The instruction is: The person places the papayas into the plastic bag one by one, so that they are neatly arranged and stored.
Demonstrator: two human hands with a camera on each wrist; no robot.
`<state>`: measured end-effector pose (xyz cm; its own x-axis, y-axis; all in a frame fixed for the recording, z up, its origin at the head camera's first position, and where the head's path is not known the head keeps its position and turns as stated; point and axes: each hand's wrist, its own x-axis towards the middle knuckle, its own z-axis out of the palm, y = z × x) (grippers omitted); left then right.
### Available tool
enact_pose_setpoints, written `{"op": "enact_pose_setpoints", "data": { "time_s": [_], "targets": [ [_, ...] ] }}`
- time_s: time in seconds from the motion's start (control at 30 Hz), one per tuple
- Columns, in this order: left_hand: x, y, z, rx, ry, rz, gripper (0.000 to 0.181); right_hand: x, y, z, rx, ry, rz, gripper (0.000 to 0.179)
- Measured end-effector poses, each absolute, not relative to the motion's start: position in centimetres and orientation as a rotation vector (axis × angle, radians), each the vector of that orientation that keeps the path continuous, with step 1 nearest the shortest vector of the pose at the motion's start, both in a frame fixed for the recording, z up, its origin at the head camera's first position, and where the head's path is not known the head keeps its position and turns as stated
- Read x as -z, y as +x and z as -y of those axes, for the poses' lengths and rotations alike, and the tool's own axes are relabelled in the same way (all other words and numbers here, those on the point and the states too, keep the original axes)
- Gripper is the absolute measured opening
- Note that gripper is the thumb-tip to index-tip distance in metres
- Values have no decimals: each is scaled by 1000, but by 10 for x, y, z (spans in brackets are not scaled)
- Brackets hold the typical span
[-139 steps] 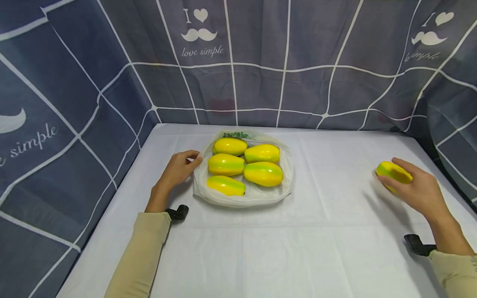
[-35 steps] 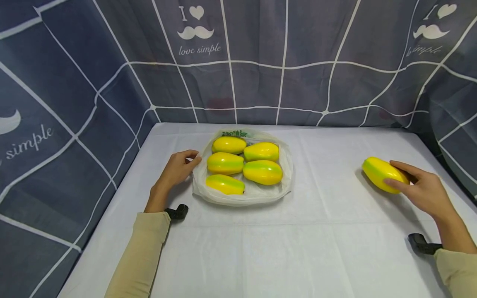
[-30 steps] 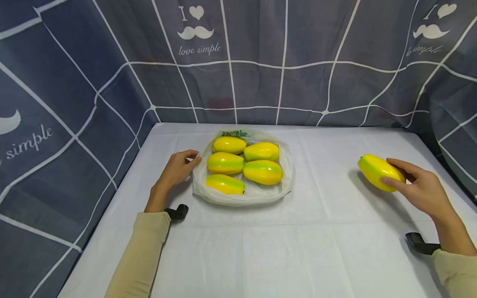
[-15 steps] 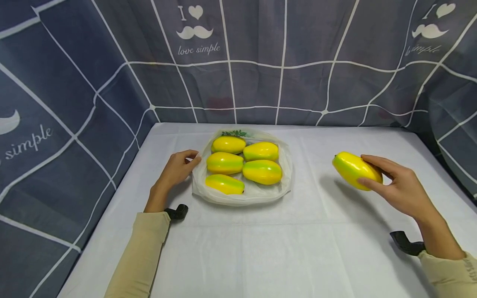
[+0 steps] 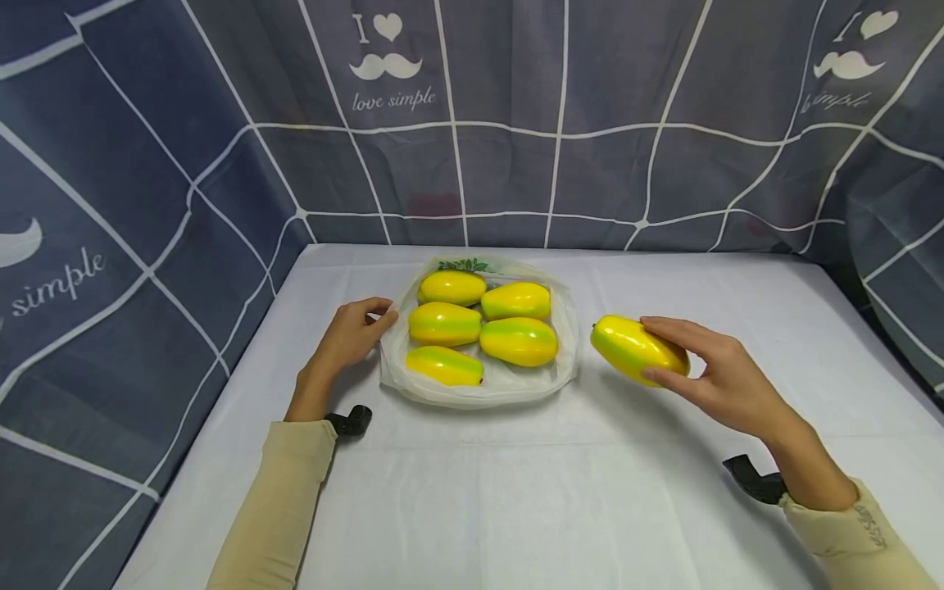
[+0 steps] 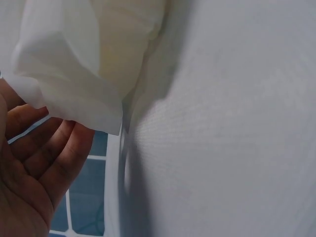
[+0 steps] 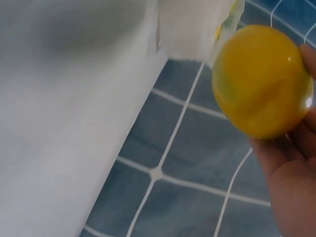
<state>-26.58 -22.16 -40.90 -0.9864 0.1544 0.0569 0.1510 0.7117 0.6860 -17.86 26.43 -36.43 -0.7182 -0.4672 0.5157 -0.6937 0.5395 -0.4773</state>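
Note:
My right hand grips a yellow-green papaya between thumb and fingers, raised off the table just right of a white plastic bag. The right wrist view shows the held papaya end-on against the fingers. Inside the bag's open mouth lie several more papayas, among them one nearest the held one and one at the front. With my left hand I pinch the left rim of the bag; in the left wrist view the bag's edge hangs over the fingers.
A white cloth covers the table. Dark grid-patterned curtains stand behind it and along both sides. Each wrist wears a black camera mount, such as the left one.
The right hand has lifted the papaya off the table at the far right and carried it left, close to the bag. My left hand has stayed at the bag's rim.

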Motion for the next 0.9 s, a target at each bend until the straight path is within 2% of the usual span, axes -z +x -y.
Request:
{"op": "enact_pose_setpoints", "data": {
  "time_s": [0.9],
  "targets": [
    [410,-264,222,-1176,303,-2923,41,363,-188,-181,-903,1337,2405,60]
  ]
}}
